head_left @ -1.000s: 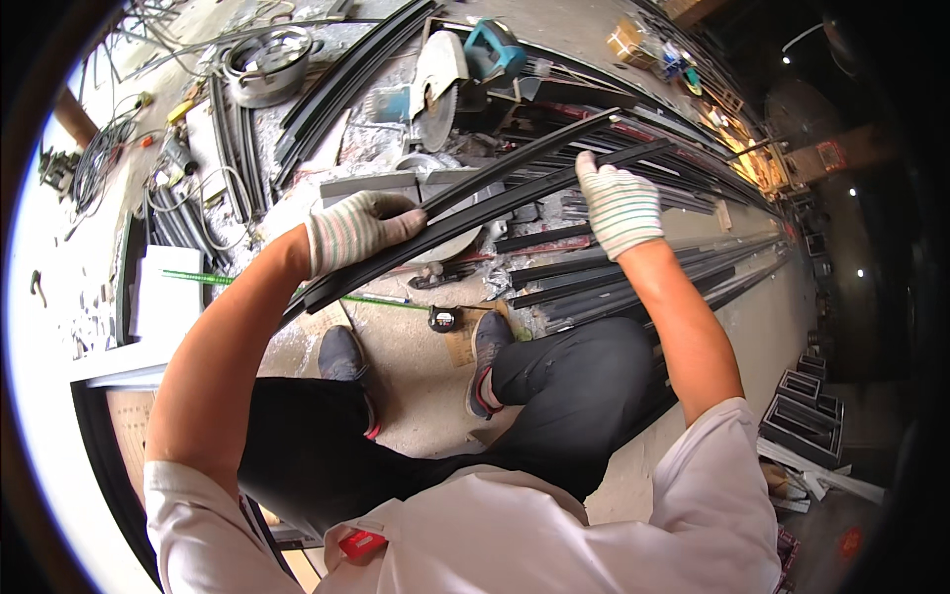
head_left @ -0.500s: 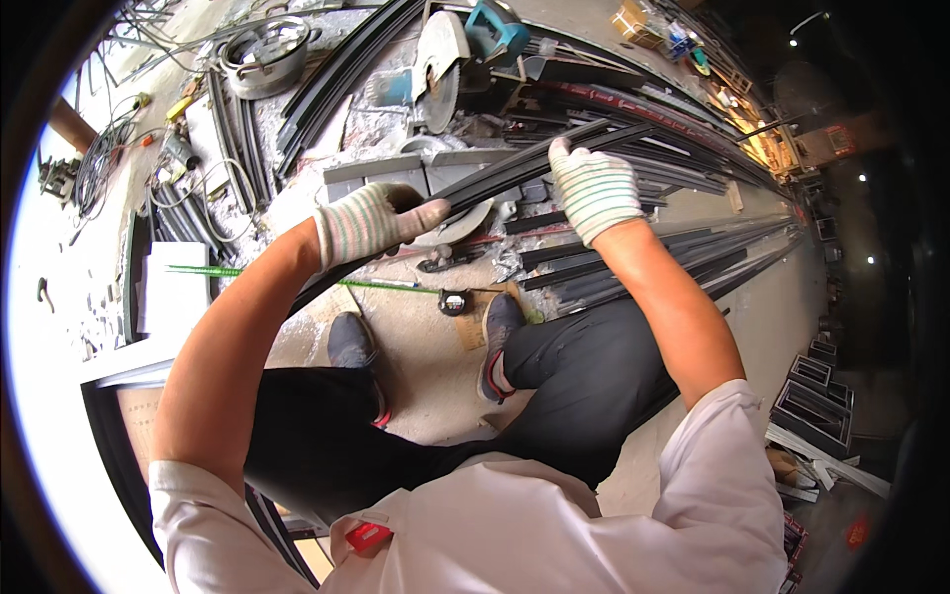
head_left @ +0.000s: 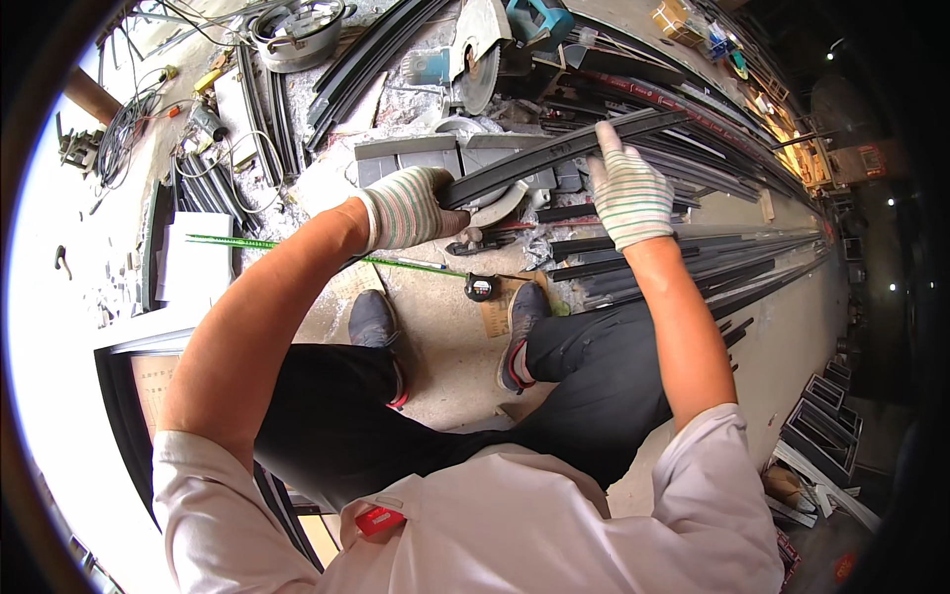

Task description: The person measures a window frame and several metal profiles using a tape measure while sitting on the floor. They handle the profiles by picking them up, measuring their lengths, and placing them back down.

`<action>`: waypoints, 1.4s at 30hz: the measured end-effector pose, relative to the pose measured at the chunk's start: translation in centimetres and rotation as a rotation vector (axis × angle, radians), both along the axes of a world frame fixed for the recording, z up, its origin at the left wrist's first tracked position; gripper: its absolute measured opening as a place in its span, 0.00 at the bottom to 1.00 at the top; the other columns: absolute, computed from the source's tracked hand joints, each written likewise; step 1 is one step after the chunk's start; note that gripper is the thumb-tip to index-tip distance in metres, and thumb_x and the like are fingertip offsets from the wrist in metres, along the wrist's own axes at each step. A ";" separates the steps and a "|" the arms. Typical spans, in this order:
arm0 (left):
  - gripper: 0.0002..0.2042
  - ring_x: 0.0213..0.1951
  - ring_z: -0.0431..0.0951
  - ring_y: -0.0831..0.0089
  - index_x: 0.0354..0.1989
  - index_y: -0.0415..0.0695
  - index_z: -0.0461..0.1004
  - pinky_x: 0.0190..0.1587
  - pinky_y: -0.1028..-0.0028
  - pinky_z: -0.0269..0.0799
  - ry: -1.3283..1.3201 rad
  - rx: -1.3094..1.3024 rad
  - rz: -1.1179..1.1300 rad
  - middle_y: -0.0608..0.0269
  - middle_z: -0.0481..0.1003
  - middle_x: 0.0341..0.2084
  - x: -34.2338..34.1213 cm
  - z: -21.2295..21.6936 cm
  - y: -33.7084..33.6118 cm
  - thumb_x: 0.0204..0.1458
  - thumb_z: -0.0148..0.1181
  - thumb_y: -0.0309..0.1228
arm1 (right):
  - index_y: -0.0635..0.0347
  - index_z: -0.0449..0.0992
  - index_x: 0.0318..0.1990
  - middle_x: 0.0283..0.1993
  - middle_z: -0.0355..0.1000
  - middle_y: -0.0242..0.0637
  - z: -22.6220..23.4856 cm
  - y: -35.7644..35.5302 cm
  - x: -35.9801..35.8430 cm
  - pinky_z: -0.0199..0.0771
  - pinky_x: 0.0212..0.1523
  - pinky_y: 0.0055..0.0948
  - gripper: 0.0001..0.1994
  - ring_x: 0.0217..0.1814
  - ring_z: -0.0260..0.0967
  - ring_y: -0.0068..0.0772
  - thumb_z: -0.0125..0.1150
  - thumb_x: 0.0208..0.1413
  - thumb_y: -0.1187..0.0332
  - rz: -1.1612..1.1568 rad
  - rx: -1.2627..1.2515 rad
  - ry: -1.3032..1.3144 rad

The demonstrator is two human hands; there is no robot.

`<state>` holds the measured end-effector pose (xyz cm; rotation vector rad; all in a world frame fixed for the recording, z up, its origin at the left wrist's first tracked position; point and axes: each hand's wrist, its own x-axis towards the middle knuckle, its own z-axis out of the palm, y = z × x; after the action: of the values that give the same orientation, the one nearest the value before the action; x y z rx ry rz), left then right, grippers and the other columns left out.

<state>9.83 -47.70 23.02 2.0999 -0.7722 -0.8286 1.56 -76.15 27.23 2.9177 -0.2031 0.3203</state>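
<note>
A long dark grey metal profile (head_left: 524,166) is held up across my front, slanting from lower left to upper right. My left hand (head_left: 408,210), in a striped knit glove, is closed around its nearer left part. Farther along, my right hand (head_left: 635,198), gloved the same way, grips it with the thumb and fingers at its edge. A small mark shows on the profile's broad side near the right fingers. Beneath it lie the grey base and fence (head_left: 411,158) of a cut-off saw, whose round blade (head_left: 481,79) stands just beyond.
A tape measure (head_left: 482,287) lies between my feet, its green tape (head_left: 406,263) stretched leftward. Many dark profiles (head_left: 693,252) lie on the floor at right, more (head_left: 371,69) at far left. A metal pot (head_left: 297,40) and coiled cables (head_left: 129,139) are farther off.
The profile has been turned so that its broad side shows more. Along it, my right hand has moved a little to the right. The whole view has shifted slightly.
</note>
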 end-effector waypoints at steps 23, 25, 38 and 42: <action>0.36 0.53 0.78 0.61 0.59 0.27 0.70 0.59 0.70 0.69 -0.007 -0.130 0.191 0.42 0.78 0.49 1.1 0.4 -1.1 0.62 0.56 0.55 | 0.57 0.71 0.38 0.34 0.74 0.34 -1.3 -1.9 4.0 0.72 0.15 0.25 0.17 0.22 0.74 0.34 0.73 0.55 0.59 -0.289 1.893 -0.314; 0.33 0.50 0.78 0.63 0.58 0.29 0.71 0.57 0.70 0.70 -0.115 -0.096 0.230 0.43 0.79 0.47 0.4 1.4 -1.3 0.62 0.58 0.53 | 0.57 0.71 0.39 0.34 0.74 0.34 -1.3 -2.4 4.0 0.72 0.15 0.25 0.17 0.22 0.73 0.33 0.73 0.55 0.59 -0.280 1.886 -0.317; 0.28 0.36 0.78 0.73 0.48 0.37 0.79 0.42 0.69 0.74 -0.097 -0.244 0.122 0.53 0.80 0.32 0.3 0.3 -1.3 0.64 0.54 0.55 | 0.61 0.66 0.41 0.42 0.71 0.37 -0.8 -2.5 3.9 0.76 0.16 0.24 0.21 0.22 0.72 0.33 0.74 0.55 0.59 -0.256 1.885 -0.314; 0.29 0.37 0.79 0.72 0.50 0.37 0.78 0.43 0.70 0.75 -0.109 -0.257 0.110 0.53 0.80 0.33 -0.1 0.2 -1.3 0.64 0.54 0.56 | 0.63 0.65 0.42 0.44 0.70 0.39 -0.9 -2.5 4.0 0.77 0.15 0.24 0.22 0.21 0.72 0.34 0.74 0.55 0.60 -0.273 1.894 -0.296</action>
<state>9.73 -49.00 23.19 1.9491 -0.7690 -0.5299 5.58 -78.69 26.36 4.3653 -1.7913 0.8401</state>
